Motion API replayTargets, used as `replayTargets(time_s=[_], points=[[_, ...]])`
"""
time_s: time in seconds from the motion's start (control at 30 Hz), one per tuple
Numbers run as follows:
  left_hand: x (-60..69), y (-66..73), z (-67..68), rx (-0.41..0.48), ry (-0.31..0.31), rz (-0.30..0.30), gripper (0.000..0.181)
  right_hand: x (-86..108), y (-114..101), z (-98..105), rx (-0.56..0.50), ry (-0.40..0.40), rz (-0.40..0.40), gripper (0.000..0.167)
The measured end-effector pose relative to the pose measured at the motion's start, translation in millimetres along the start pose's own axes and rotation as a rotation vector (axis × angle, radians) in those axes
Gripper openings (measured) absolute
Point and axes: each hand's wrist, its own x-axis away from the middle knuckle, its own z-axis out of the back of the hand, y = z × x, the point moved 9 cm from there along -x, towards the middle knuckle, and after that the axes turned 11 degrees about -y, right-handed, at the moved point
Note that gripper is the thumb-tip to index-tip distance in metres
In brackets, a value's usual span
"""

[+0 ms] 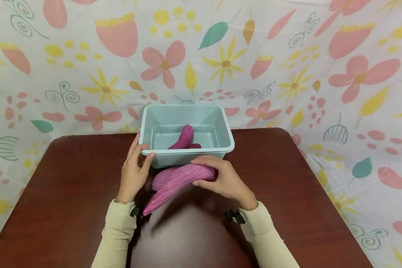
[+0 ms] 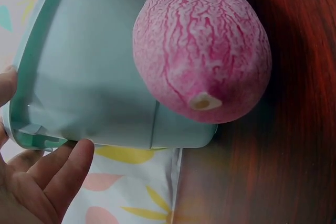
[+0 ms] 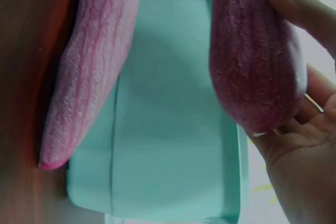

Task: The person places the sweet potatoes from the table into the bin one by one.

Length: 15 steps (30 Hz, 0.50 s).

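Observation:
In the head view a long pink-purple wrinkled vegetable (image 1: 179, 184) hangs over the table, its thick end gripped by the right hand (image 1: 226, 180). Behind it lies a second similar one (image 1: 162, 178), close to the front of the pale blue-green bin (image 1: 187, 151). The left hand (image 1: 134, 173) holds the bin's front left corner, thumb on the rim. Seen from the right wrist, the right hand (image 3: 310, 135) has thumb and fingers around the gripped vegetable (image 3: 254, 61). In the left wrist view the left hand (image 2: 47, 182) touches the bin's rim (image 2: 21, 66).
Inside the bin lie a purple curved vegetable (image 1: 184, 137) and a smaller dark red piece (image 1: 195, 146). The bin stands at the back edge of a dark reddish-brown table (image 1: 271, 178). A floral-patterned sheet (image 1: 227, 52) hangs behind and beside it.

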Motion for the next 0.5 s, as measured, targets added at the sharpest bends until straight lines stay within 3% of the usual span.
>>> replayTargets(time_s=[0.27, 0.5], points=[[-4.4, 1.9, 0.3, 0.019, -0.006, -0.006, 0.029, -11.0, -8, 16, -0.019, 0.078, 0.057, 0.051], [-1.4, -1.1, 1.5, 0.042, -0.012, -0.002, 0.024, -19.3, -7, 27, -0.048, 0.167, 0.016, 0.052]])
